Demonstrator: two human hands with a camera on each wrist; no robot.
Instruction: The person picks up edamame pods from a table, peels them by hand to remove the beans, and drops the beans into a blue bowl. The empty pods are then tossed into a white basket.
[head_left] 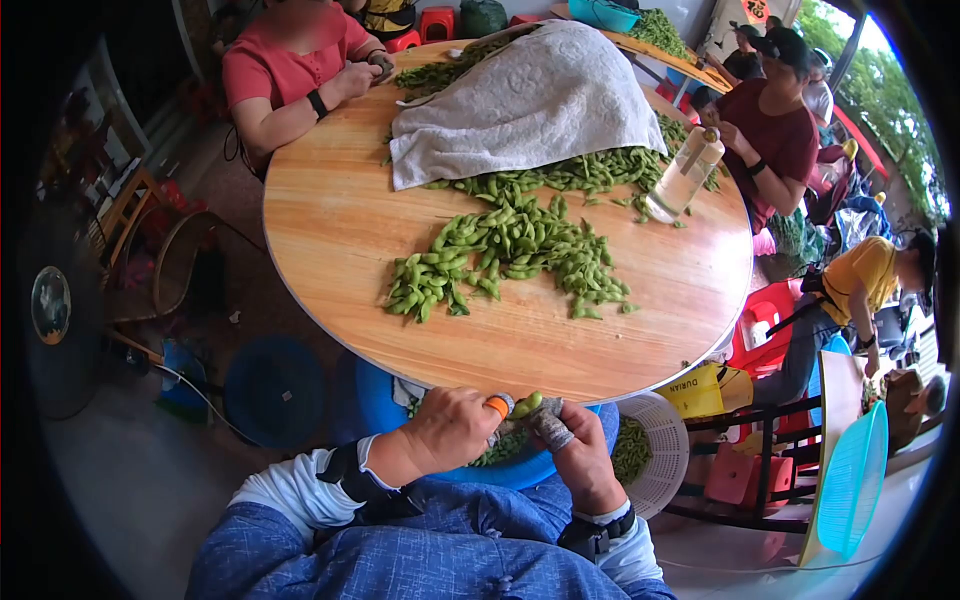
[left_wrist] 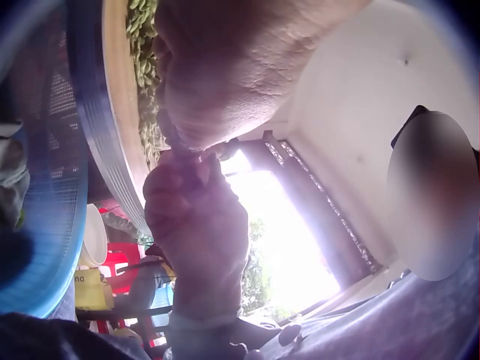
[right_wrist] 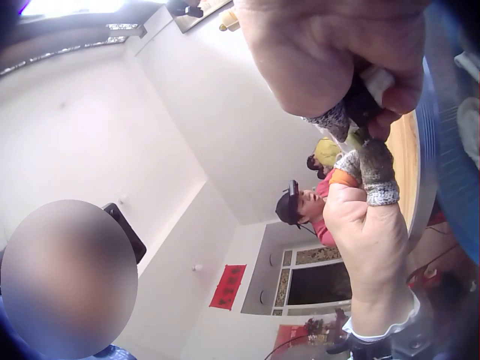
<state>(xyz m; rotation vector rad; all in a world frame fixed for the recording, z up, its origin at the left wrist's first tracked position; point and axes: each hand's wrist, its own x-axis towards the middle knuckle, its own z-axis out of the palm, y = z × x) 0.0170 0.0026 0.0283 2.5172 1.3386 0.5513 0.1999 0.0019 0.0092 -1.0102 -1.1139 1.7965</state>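
Both hands meet just off the table's near edge. In the head view the left hand [head_left: 447,428], with an orange band by a covered fingertip, pinches a green pod [head_left: 526,405]. The right hand [head_left: 583,455], grey coverings on its fingertips, has its thumb and finger at the pod's other side; a dark object shows in it in the right wrist view [right_wrist: 363,105]. Beyond them a pile of green pods [head_left: 520,245] lies on the round wooden table [head_left: 350,310]. Below the hands stands a blue tub [head_left: 520,472] with pods inside.
A grey towel [head_left: 530,100] covers a larger heap of pods. A clear bottle [head_left: 686,175] stands at the table's right. A white basket [head_left: 665,455] with pods is right of the tub. People sit around the table; red stools [head_left: 765,325] are at the right.
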